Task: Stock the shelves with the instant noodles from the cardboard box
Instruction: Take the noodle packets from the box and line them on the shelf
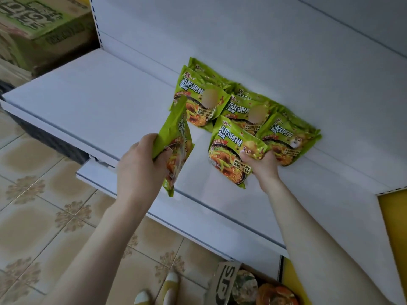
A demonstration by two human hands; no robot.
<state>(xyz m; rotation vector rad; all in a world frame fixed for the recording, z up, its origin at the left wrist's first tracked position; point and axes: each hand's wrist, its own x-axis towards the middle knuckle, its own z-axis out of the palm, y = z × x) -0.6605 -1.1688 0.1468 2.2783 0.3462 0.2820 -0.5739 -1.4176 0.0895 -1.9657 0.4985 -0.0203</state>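
My left hand (141,159) grips a green instant noodle packet (176,137) by its edge and holds it edge-on above the white shelf (88,95). My right hand (262,161) grips the lower right edge of a second green packet (231,146), which leans face-up over the shelf. Behind these two, several more green packets (222,97) lean in overlapping rows against the shelf's white back panel (286,51). A cardboard box (226,280) stands open on the floor at the bottom edge, with round noodle tubs showing inside.
Green printed cartons (37,29) are stacked at the upper left beside the shelf. A lower white shelf (220,221) juts out below the first one. Patterned floor tiles (44,205) lie at the left. My shoes (158,291) show at the bottom.
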